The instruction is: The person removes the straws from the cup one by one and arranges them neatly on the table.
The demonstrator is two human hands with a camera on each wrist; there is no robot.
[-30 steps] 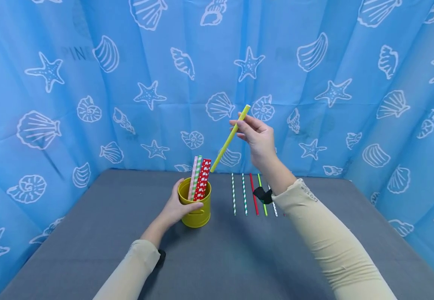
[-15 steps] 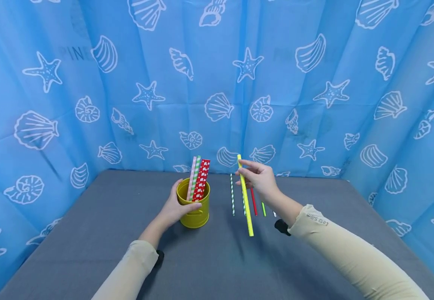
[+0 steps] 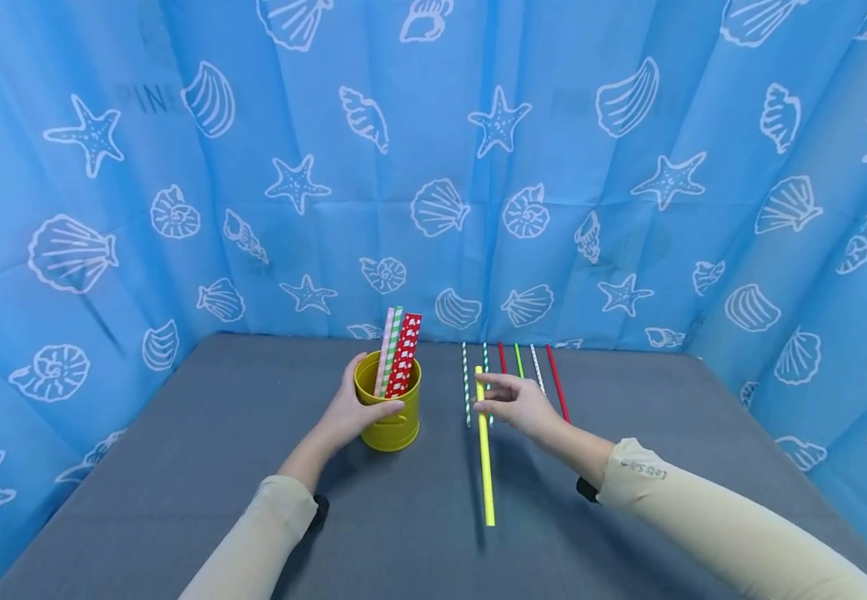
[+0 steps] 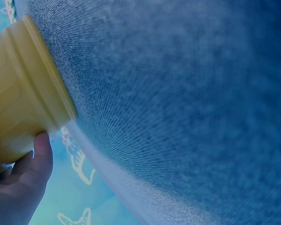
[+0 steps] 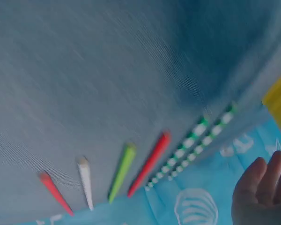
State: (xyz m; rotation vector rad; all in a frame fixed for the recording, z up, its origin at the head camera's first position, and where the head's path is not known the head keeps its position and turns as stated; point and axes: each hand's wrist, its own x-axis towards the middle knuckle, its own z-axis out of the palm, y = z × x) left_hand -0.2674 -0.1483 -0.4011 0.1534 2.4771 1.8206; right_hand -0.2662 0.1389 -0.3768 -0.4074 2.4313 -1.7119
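Note:
My left hand (image 3: 358,410) grips a yellow metal bucket (image 3: 394,435), with the thumb across its front and the fingers round the far left side. Upright in the bucket lean a pale pink straw (image 3: 384,354), a green-and-white striped straw (image 3: 393,350) and red straws with white spots (image 3: 405,354). In the left wrist view the bucket (image 4: 28,79) shows side-on, with fingertips (image 4: 43,145) against its wall. My right hand (image 3: 519,404) pinches a plain yellow straw (image 3: 485,467) near its top end. The straw's lower end points toward me, low over the table.
Behind the right hand, a row of straws lies on the grey table (image 3: 253,517): two green-and-white striped (image 3: 467,392), then red, lime green (image 5: 122,171), white patterned (image 3: 538,371) and red (image 3: 558,383). A blue shell-print curtain (image 3: 433,150) stands round the table's back and sides.
The right hand has lowered the yellow straw from high beside the bucket to near the table, its lower end swinging toward me. The left hand stays on the bucket.

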